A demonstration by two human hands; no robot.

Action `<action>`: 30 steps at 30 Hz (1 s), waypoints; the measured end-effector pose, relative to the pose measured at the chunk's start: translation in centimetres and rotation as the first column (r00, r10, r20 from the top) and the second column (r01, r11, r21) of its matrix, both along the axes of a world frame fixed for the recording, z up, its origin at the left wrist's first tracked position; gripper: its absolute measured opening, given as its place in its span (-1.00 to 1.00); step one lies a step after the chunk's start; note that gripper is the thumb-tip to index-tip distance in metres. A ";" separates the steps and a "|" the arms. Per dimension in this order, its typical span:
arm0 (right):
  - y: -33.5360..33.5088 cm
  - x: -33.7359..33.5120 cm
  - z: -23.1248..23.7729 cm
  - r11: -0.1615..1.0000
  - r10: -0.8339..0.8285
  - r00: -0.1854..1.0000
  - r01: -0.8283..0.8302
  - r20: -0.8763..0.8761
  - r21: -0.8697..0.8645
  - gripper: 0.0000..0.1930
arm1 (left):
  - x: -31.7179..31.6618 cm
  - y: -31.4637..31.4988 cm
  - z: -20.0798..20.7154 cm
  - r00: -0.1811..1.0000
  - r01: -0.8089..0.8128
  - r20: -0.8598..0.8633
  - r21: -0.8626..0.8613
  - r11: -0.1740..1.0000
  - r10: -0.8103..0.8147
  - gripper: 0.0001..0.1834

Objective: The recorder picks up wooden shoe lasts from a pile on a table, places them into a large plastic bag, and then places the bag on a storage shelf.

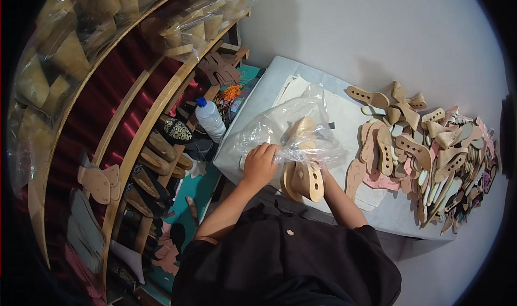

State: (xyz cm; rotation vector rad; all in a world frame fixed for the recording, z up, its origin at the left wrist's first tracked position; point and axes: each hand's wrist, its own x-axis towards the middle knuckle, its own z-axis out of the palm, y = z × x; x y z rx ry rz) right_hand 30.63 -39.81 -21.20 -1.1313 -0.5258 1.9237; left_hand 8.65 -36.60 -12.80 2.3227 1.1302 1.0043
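Note:
My left hand (262,163) is closed on the gathered edge of a clear plastic bag (301,109), which spreads across the near left part of the table. Tan wedge shoe soles (308,183) with a row of dark holes stick out of the bag's mouth toward me, over the table's front edge. Another tan piece shows through the plastic behind them. My right hand (325,171) is at the right side of these wedge soles and appears to hold them; its fingers are mostly hidden behind the soles and the bag.
A big heap of loose shoe soles (431,150) covers the right of the white table (285,69). White sheets (344,112) lie under the bag. To the left stand a bottle with a blue cap (210,120) and a wooden rack (156,106) with shoes and bagged wedges.

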 end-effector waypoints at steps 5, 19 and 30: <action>4.5 -1.1 1.9 0.990 -0.126 0.987 0.131 -0.097 0.051 -0.62 | -0.2 -1.5 2.2 0.986 0.167 -0.009 -0.054 0.984 -0.168 -0.68; 5.4 -3.9 2.5 0.874 -0.399 0.830 0.473 -0.390 0.112 -0.62 | -4.5 -1.2 -2.0 0.959 0.021 0.274 0.177 0.984 -0.069 -0.37; 5.8 -3.6 3.1 0.703 -0.554 0.600 0.708 -0.577 0.061 -0.62 | -4.2 -5.3 -2.8 0.921 0.294 0.262 0.025 0.955 -0.290 -0.46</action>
